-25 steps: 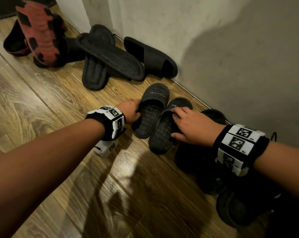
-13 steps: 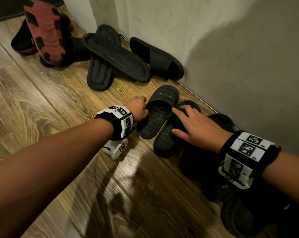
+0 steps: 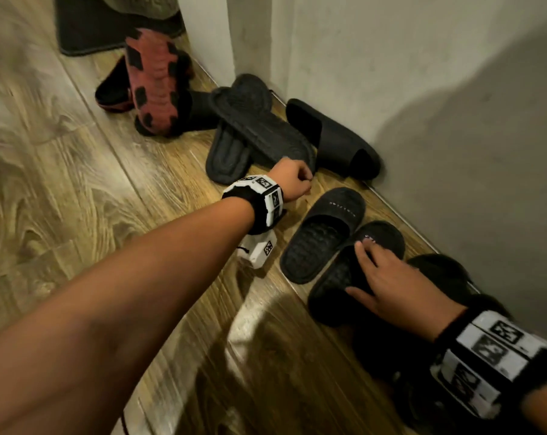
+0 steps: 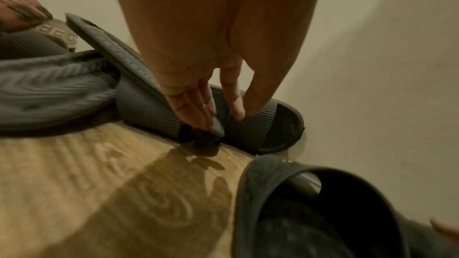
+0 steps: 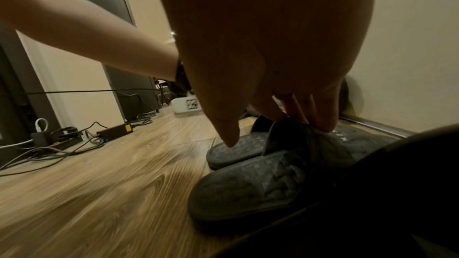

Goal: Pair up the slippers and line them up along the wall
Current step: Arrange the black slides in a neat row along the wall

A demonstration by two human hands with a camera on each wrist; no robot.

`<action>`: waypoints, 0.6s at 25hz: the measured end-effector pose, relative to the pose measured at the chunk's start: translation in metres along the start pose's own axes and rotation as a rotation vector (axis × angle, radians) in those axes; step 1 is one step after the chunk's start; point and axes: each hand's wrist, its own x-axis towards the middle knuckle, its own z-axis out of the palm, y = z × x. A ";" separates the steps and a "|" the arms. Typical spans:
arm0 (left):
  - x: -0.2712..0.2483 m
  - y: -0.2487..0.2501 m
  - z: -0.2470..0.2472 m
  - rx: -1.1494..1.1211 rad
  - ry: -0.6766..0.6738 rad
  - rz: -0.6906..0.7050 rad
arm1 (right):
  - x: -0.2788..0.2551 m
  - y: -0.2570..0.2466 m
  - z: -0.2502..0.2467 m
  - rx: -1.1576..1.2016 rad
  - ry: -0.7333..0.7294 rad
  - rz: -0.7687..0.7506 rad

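A dark pair of slippers lies side by side near the wall (image 3: 391,73): the left one (image 3: 322,233) and the right one (image 3: 382,237). My right hand (image 3: 357,266) rests on the right slipper (image 5: 248,189), with straight fingertips (image 5: 310,125) on its strap and the thumb beside it. Farther along, an upturned black slipper (image 3: 259,127) lies across another black one (image 3: 231,152), next to a black slide (image 3: 332,139) at the wall. My left hand (image 3: 297,180) has reached the upturned slipper (image 4: 111,46). Its fingers (image 4: 203,113) touch that slipper's near end and hold nothing.
A red-soled shoe (image 3: 153,83) lies sole-up on a black shoe at the far end, before a dark mat (image 3: 109,26). Black fluffy slippers (image 3: 438,271) sit beside my right wrist by the wall. Cables and a power brick (image 5: 114,130) lie across the wooden floor, away from the wall.
My left hand has let go of the left slipper of the dark pair and moved farther away to the upturned black slipper. My right hand stays on the right slipper.
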 end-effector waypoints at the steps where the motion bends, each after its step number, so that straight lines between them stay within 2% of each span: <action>1: 0.007 0.009 0.000 -0.046 -0.002 0.007 | -0.001 -0.001 0.000 0.002 -0.010 -0.003; 3: 0.019 0.026 0.003 -0.158 0.004 0.003 | -0.003 -0.001 0.000 0.012 -0.026 -0.009; 7: 0.032 0.048 0.012 -0.306 -0.110 -0.037 | -0.004 0.003 -0.002 0.059 -0.015 -0.010; 10: 0.029 0.058 0.006 -0.439 -0.124 -0.038 | -0.004 0.005 0.003 0.054 -0.023 -0.018; 13: 0.019 0.071 -0.026 -0.752 -0.092 -0.072 | -0.003 0.007 0.006 0.040 -0.016 -0.027; 15: 0.004 0.081 -0.055 -1.003 -0.124 -0.094 | -0.003 0.009 0.007 0.030 -0.012 -0.036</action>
